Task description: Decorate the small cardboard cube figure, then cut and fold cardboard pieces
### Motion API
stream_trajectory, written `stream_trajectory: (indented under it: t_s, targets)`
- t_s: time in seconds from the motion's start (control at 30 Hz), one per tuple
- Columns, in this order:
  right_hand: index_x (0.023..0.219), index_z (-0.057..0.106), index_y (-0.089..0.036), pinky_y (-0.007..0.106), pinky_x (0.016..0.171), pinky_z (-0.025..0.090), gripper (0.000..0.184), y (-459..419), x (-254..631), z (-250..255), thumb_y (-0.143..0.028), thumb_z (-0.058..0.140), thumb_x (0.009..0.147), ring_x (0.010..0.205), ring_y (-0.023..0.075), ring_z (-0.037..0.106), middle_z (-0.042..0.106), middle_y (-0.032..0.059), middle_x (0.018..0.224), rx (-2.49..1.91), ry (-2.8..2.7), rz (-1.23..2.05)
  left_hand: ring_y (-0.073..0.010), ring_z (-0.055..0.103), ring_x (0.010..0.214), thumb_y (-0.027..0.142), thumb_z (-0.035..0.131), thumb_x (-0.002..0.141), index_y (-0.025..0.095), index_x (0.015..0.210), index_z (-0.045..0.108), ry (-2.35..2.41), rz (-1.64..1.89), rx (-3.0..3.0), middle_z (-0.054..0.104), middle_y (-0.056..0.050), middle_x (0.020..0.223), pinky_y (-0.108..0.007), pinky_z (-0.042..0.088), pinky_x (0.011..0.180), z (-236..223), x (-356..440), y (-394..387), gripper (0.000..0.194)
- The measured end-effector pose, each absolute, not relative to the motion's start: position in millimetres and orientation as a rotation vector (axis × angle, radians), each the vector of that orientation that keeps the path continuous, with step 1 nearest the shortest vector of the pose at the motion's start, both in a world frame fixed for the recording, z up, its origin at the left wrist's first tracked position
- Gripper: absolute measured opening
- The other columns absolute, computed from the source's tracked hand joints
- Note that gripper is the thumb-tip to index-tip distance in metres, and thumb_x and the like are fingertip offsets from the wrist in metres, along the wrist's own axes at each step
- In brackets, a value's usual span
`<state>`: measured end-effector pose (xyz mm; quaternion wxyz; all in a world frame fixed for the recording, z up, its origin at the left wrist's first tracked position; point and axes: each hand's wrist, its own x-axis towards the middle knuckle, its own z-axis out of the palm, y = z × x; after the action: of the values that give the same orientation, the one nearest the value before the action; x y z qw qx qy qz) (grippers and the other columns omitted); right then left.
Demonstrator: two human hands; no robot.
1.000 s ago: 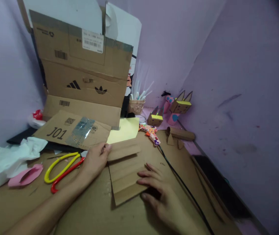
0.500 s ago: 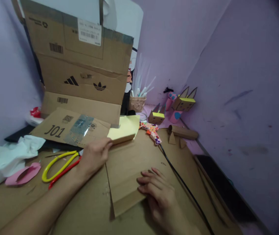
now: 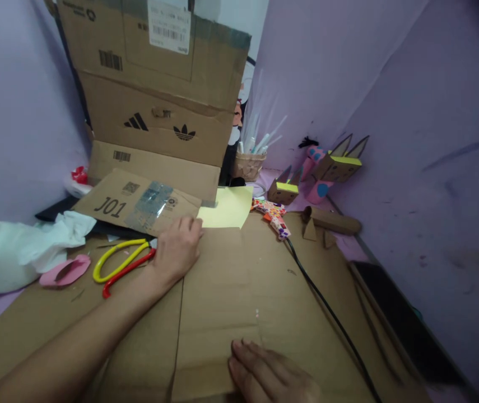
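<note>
A brown cardboard sheet (image 3: pixel 222 296) lies flat and unfolded on the cardboard-covered table. My left hand (image 3: pixel 178 249) rests on its far left corner, fingers curled down against the board, next to a yellow paper sheet (image 3: pixel 228 208). My right hand (image 3: pixel 270 375) lies flat on the near edge of the sheet with fingers stretched out. Neither hand holds anything. Yellow and red handled scissors (image 3: pixel 121 260) lie just left of my left wrist.
A tall flattened cardboard box (image 3: pixel 155 95) leans on the back wall, with a loose flap marked J01 (image 3: pixel 134 201) before it. A black cable (image 3: pixel 327 313) runs from a patterned glue gun (image 3: pixel 275 215). Small cardboard figures (image 3: pixel 335 165), a pen cup (image 3: pixel 247 162), white cloth (image 3: pixel 54 238) and a pink cutout (image 3: pixel 65 270) surround.
The folded cardboard flap has been opened out and pressed flat. My left hand stayed at the far corner while my right hand slid back toward me along the sheet.
</note>
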<state>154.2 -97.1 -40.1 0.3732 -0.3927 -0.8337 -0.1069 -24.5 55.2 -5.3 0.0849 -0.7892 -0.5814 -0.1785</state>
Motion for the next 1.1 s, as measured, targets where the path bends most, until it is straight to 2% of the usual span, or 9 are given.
stream_trajectory:
  t_s: [0.07,0.13,0.23,0.37,0.5,0.63,0.8,1.0,1.1]
  targets:
    - [0.08,0.069,-0.021,0.017,0.053,0.057,0.024,-98.6,158.1,-32.1,-0.008,0.05,0.085,0.065,0.0151,0.071,0.074,-0.0021,0.081,-1.029,-2.197,-0.243,-0.0329,0.051,0.109,0.017,0.044,0.084,0.011,0.114,0.054,-1.556,-0.595,-2.426,0.054,-0.019,0.121,-0.044,0.041,0.084,1.2,-29.4,33.4,0.033]
    - [0.085,0.07,-0.022,0.017,0.059,0.057,0.026,-100.7,161.8,-28.2,-0.011,0.047,0.087,0.073,0.0149,0.071,0.074,-0.0031,0.088,-1.06,-2.25,-0.206,-0.027,0.052,0.107,0.018,0.045,0.083,0.013,0.117,0.051,-1.314,-0.733,-2.654,0.056,-0.016,0.117,-0.039,0.043,0.086,7.8,-36.4,-1.1,0.034]
    - [0.09,0.069,-0.021,0.021,0.065,0.058,0.025,-103.8,165.4,-28.3,-0.011,0.046,0.087,0.079,0.0158,0.071,0.073,-0.0011,0.092,-1.069,-2.265,-0.139,-0.0238,0.058,0.093,0.034,0.048,0.081,0.019,0.103,0.058,-1.056,-0.613,-2.947,0.066,-0.009,0.101,-0.034,0.046,0.08,11.0,-46.0,-54.3,0.028]
    - [0.095,0.067,-0.018,0.026,0.076,0.056,0.028,-96.0,167.1,-24.1,-0.009,0.042,0.087,0.081,0.0154,0.07,0.074,0.0022,0.093,-1.03,-2.292,-0.123,-0.0195,0.058,0.091,0.014,0.04,0.081,0.021,0.098,0.061,-0.879,-0.528,-2.859,0.069,-0.003,0.097,-0.029,0.044,0.08,2.6,-51.5,-75.6,0.028]
    - [0.098,0.066,-0.016,0.037,0.087,0.05,0.029,-74.0,166.4,-16.9,-0.006,0.041,0.086,0.086,0.0194,0.067,0.073,0.0064,0.094,-1.086,-2.235,-0.196,-0.0223,0.053,0.093,0.004,0.034,0.078,0.016,0.103,0.06,-0.91,-0.58,-2.708,0.064,-0.009,0.095,-0.034,0.045,0.081,-6.0,-45.9,-47.9,0.038]
    - [0.096,0.065,-0.012,0.034,0.077,0.053,0.03,-62.1,165.6,-26.1,-0.003,0.038,0.084,0.079,0.0193,0.062,0.069,0.0099,0.088,-1.162,-2.299,-0.072,-0.0216,0.051,0.076,0.0,0.034,0.074,0.011,0.093,0.061,-0.944,-0.405,-2.821,0.058,-0.01,0.083,-0.033,0.048,0.063,-15.8,-36.7,-29.0,0.035]
    - [0.11,0.059,-0.012,0.035,0.076,0.05,0.033,-61.6,163.6,-35.6,-0.003,0.042,0.083,0.089,0.0213,0.055,0.062,0.0128,0.103,-1.224,-2.306,0.054,-0.0225,0.052,0.08,0.002,0.038,0.076,0.01,0.097,0.06,-0.921,-0.566,-2.862,0.059,-0.011,0.089,-0.034,0.047,0.066,-26.9,-34.6,-27.9,0.032]
    - [0.098,0.06,-0.017,0.034,0.068,0.047,0.016,-59.8,161.8,-31.8,-0.017,0.052,0.084,0.079,0.0194,0.053,0.062,0.0082,0.091,-1.251,-2.204,0.236,-0.0198,0.052,0.074,0.017,0.05,0.083,0.015,0.095,0.059,-0.925,-0.717,-3.11,0.058,-0.007,0.081,-0.033,0.044,0.063,-23.7,-34.7,-20.3,0.016]
    - [0.091,0.061,-0.017,0.031,0.065,0.045,0.009,-62.7,162.5,-32.9,-0.019,0.056,0.083,0.075,0.0176,0.053,0.063,0.006,0.085,-1.251,-2.139,0.286,-0.0189,0.052,0.074,0.015,0.051,0.083,0.015,0.093,0.059,-0.949,-0.803,-3.166,0.058,-0.006,0.082,-0.032,0.043,0.062,-23.2,-35.5,-18.0,0.013]
